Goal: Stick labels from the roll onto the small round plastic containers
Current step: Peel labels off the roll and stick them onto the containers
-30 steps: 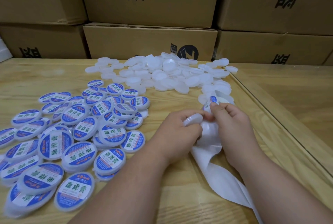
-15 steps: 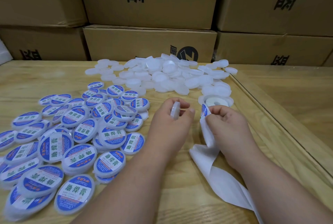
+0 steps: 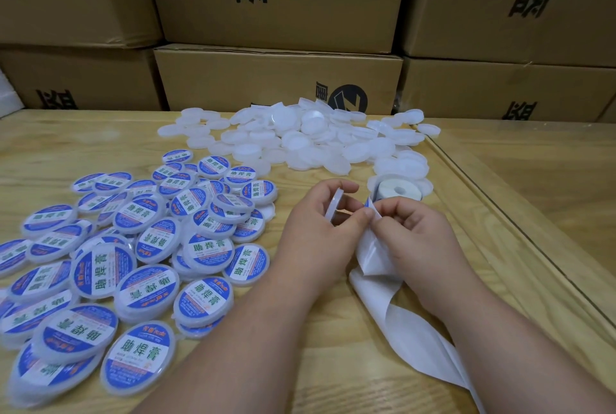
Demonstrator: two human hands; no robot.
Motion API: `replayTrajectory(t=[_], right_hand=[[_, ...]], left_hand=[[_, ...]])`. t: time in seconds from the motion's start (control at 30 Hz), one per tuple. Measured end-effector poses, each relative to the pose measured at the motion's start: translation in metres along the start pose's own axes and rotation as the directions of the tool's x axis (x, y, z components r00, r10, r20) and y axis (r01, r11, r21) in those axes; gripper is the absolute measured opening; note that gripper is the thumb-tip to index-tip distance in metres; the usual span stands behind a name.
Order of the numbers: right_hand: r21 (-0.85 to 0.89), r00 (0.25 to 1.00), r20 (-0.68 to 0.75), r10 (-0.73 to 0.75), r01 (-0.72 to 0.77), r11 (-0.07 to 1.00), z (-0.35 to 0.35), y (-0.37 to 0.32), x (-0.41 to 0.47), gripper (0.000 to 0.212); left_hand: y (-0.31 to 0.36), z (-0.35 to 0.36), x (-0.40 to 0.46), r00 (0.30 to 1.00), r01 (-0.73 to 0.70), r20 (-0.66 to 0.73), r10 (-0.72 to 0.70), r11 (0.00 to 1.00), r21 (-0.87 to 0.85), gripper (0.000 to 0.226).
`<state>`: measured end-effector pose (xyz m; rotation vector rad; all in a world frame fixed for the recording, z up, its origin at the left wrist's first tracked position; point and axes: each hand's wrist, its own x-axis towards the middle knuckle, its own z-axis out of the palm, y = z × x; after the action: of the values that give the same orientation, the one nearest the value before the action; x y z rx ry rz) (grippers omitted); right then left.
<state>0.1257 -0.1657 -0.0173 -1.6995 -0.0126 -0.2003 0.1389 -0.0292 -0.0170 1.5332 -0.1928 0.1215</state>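
Stacked brown cardboard boxes [image 3: 276,80] with black printed characters, well beyond the hands, filling the background. Light wooden table [image 3: 333,363] under the hands; raised wooden edge strip [image 3: 520,230] running diagonally right of the hands.

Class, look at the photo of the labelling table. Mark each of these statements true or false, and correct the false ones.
1. The left hand holds a plain container on edge. True.
2. The labelled containers lie right of the hands. False: they lie to the left.
3. The label roll stands beyond the right hand. True.
4. The plain containers are packed in an open box. False: they lie loose on the table.
5. A white backing strip trails toward the near table edge. True.
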Motion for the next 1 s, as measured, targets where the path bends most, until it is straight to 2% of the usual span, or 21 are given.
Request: replayTrajectory(t=[0.23,0.37,0.63,0.77,0.9,1.0], right_hand=[[0.016,1.0,-0.014,-0.009,0.01,1.0,0.002,0.0,0.0,0.018],[0.002,0.999,-0.037,-0.001,0.001,1.0,0.001,0.001,0.001,0.026],[0.016,0.996,-0.085,0.02,-0.018,1.0,-0.001,0.003,0.002,0.02],[0.011,0.99,-0.138,-0.002,0.003,1.0,-0.004,0.006,0.004,0.025],[0.021,0.983,-0.147,-0.108,0.112,0.993,0.0,0.004,0.002,0.031],[-0.05,0.969,-0.121,-0.217,0.212,0.976,0.001,0.001,-0.002,0.036]], left_hand=[[0.0,-0.001,-0.001,0.999,-0.016,-0.027,0.019,0.997,0.078,0.023],[-0.001,-0.002,0.0,0.995,0.003,-0.097,0.005,0.997,0.075,0.026],[0.0,-0.008,0.006,0.943,0.054,-0.317,-0.103,0.986,-0.158,0.03],[0.001,-0.01,0.007,0.922,0.068,-0.358,-0.147,0.972,-0.224,0.03],[0.002,-0.008,0.006,0.933,0.066,-0.335,-0.134,0.976,-0.209,0.03],[0.003,-0.007,0.003,0.951,0.079,-0.287,-0.118,0.987,-0.143,0.032]])
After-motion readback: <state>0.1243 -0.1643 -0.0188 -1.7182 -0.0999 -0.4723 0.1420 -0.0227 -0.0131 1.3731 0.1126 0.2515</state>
